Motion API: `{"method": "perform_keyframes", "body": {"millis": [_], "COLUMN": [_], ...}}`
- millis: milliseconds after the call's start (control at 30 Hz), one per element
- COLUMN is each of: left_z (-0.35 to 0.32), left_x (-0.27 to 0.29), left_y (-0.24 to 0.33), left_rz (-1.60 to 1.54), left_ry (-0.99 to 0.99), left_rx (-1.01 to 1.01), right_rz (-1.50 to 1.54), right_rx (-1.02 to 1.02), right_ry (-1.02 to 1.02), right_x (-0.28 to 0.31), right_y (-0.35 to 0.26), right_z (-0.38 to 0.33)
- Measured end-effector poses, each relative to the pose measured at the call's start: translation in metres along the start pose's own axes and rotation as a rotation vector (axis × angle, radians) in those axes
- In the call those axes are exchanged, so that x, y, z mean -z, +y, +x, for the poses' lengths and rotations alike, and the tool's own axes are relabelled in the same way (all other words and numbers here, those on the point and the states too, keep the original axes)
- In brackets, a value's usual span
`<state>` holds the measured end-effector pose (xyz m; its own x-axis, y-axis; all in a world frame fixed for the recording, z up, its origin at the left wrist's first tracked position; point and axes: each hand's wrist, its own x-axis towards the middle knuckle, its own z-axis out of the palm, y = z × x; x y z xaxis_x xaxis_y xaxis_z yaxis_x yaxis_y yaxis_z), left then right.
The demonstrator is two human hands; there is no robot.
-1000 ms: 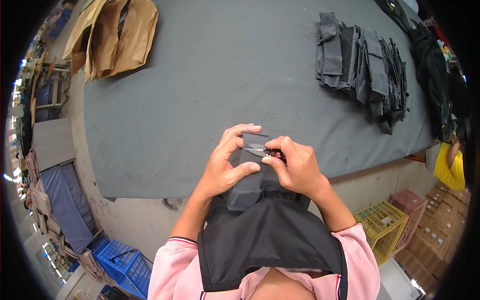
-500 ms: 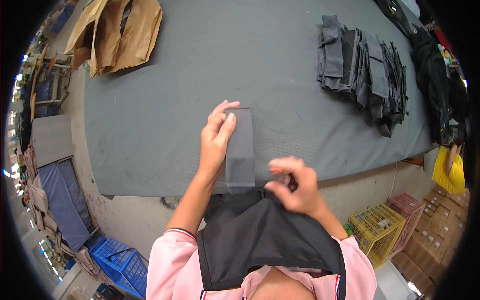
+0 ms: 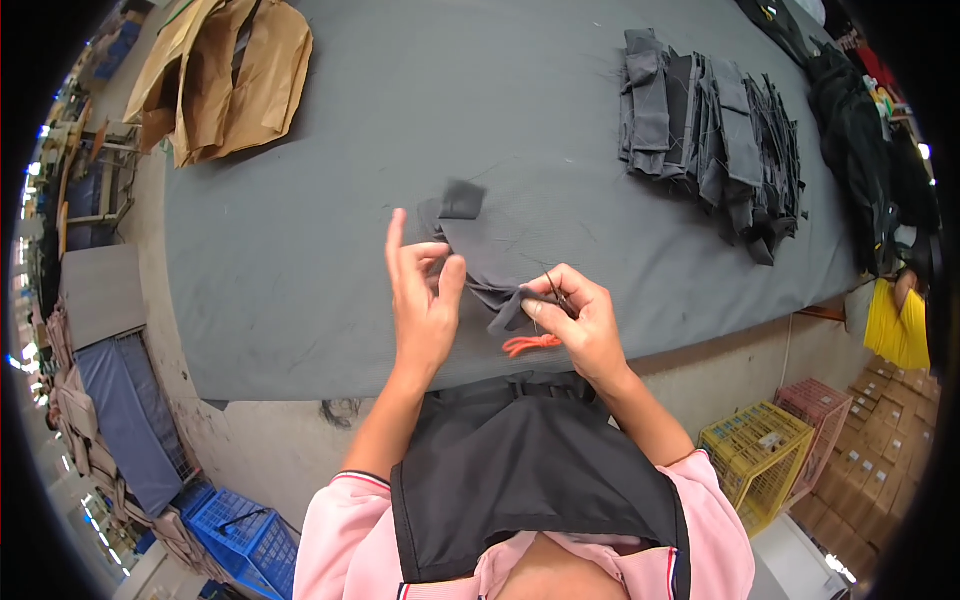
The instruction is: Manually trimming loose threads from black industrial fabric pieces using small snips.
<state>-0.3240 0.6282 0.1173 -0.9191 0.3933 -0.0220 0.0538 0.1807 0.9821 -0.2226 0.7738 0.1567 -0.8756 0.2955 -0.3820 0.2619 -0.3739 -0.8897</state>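
Note:
A dark grey fabric strip point(image 3: 487, 268) lies bent and slightly blurred over the table in front of me, its far end a darker flap. My right hand point(image 3: 580, 322) pinches the near end of the strip between thumb and fingers. In the same hand is a small dark pointed tool point(image 3: 556, 289), mostly hidden by the fingers, with an orange cord point(image 3: 531, 345) dangling below. My left hand point(image 3: 424, 300) is at the strip's left side, fingers spread and the index pointing away; whether a fingertip touches the fabric is unclear.
A grey cloth covers the table point(image 3: 330, 260). Stacked grey fabric pieces point(image 3: 705, 135) lie at the far right, an opened brown paper bag point(image 3: 235, 90) at the far left. Beyond the near edge are a blue crate point(image 3: 240, 540), a yellow crate point(image 3: 757, 455) and cardboard boxes point(image 3: 870, 450).
The strip lay flat and straight under my left hand; now it is bent, its near end lifted. My right hand has moved up and left onto it. My left hand's fingers have spread.

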Motion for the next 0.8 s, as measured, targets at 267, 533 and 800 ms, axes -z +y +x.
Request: {"method": "perform_keyframes", "body": {"millis": [267,533,800], "left_z": [-0.006,-0.005,-0.004], "left_x": [0.004,-0.004,-0.015], "left_y": [0.033,0.028,0.034], "left_rz": [0.100,-0.204,0.359], "left_ry": [-0.343,-0.303,-0.109], "left_rx": [-0.001,0.314,-0.118], "right_rz": [-0.009,-0.017,0.013], "right_rx": [-0.118,-0.151,0.223], "right_ry": [-0.173,-0.189,0.212], "right_x": [0.010,0.013,0.010], "right_y": [-0.001,-0.003,0.004], "right_z": [0.024,0.027,0.009]}}
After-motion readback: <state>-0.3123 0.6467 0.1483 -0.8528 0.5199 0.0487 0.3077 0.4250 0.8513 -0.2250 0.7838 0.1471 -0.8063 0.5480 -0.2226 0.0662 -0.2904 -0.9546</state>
